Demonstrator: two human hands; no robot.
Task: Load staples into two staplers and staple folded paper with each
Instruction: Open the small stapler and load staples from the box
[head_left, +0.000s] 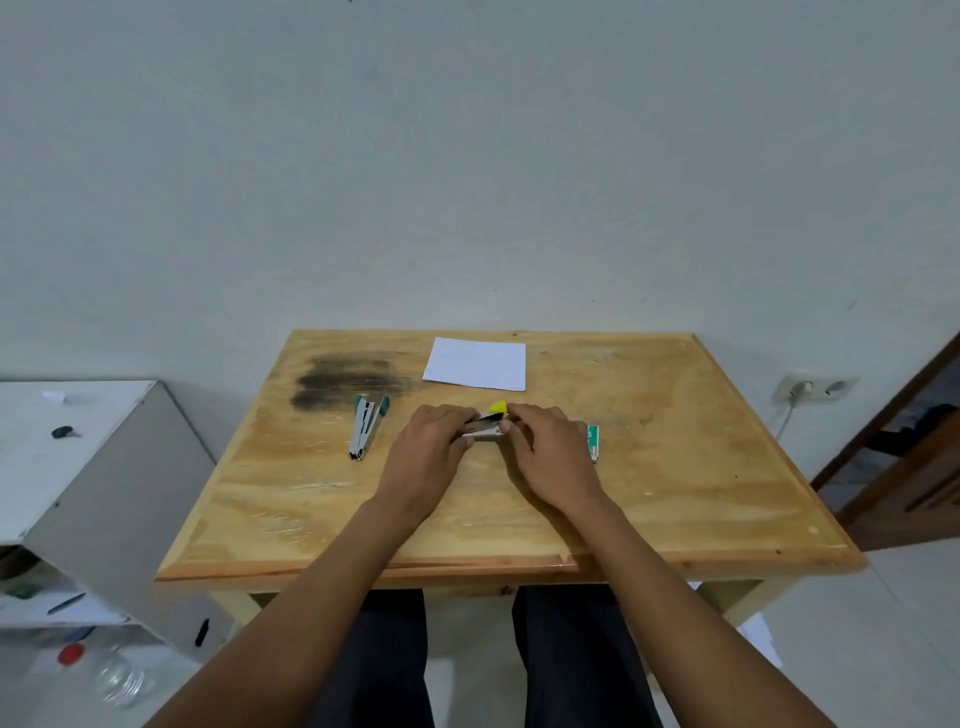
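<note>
Hands meet mid-desk: left hand (428, 449) and right hand (550, 457) both grip the yellow stapler (491, 422), fingers closed around its metal body, yellow tip poking out toward the far edge. Green stapler (366, 427) lies hinged open on the desk (675, 467) toward the left edge; folded paper (477, 362) sits flat near the far edge. Green staple box (593, 441) rests just beside the right hand, toward the right edge.
</note>
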